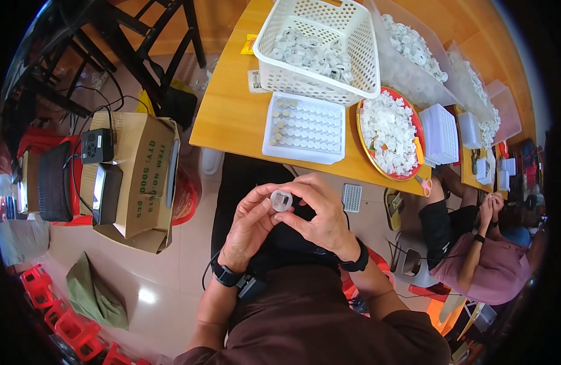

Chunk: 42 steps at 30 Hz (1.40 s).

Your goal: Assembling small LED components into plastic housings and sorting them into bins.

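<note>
My left hand (247, 228) and my right hand (320, 214) meet in front of my torso, over my lap. Between their fingertips is a small round clear-white plastic piece (281, 201) with a dark patch in its middle; both hands pinch it. Beyond them, at the table's near edge, a white plastic tray (305, 156) carries rows of small round pieces, and those in its left columns look darker and silvery. To its right, a red round dish (360, 135) is heaped with small white plastic parts (387, 128).
A white perforated basket (362, 91) of clear parts and large clear bags (408, 67) cover the back of the wooden table (223, 112). Pink scissors (425, 185) lie at the table edge. Left stands an open cardboard box (143, 182). At right sits another person (484, 261).
</note>
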{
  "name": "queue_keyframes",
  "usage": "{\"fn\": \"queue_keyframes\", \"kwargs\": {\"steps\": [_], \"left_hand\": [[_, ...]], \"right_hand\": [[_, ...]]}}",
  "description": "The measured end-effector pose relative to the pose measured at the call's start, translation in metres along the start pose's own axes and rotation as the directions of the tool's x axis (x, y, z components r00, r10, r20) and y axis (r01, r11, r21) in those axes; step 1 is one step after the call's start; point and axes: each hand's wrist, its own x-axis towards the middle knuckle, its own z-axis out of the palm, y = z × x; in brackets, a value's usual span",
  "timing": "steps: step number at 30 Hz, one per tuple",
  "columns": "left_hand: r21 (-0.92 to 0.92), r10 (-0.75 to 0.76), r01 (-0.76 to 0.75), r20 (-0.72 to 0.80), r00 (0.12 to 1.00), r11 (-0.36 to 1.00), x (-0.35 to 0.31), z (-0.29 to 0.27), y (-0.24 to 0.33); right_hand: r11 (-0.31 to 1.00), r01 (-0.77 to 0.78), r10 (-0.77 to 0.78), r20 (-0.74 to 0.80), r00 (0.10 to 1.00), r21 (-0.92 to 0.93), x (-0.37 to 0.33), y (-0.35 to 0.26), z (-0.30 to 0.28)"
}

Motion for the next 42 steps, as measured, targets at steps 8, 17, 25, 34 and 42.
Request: {"fn": "queue_keyframes", "kwargs": {"steps": [8, 17, 25, 34, 42], "left_hand": [[-0.005, -0.113, 0.113, -0.010, 0.993, 0.994, 0.001, 0.000, 0.003], [0.020, -0.070, 0.071, -0.048, 0.996, 0.997, 0.000, 0.002, -0.002], [-0.087, -0.046, 0.047, 0.013, 0.999, 0.995, -0.002, -0.005, -0.002], [-0.142, -0.075, 0.078, 0.025, 0.997, 0.987, -0.004, -0.013, 0.001], [-0.123, -0.078, 0.079, 0.010, 0.997, 0.989, -0.006, -0.010, 0.001]], "right_hand": [[0.991, -0.095, 0.071, 0.230, 0.971, 0.095, 0.004, -0.006, -0.008], [0.997, -0.025, 0.030, 0.071, 0.997, -0.069, -0.003, 0.000, 0.000], [0.967, 0.070, -0.086, -0.057, 0.995, -0.245, -0.002, -0.007, 0.011], [0.922, 0.128, -0.198, -0.160, 0.967, -0.366, 0.048, 0.014, -0.012], [0.802, 0.213, -0.261, -0.007, 0.965, -0.559, 0.102, 0.026, -0.012]]}}
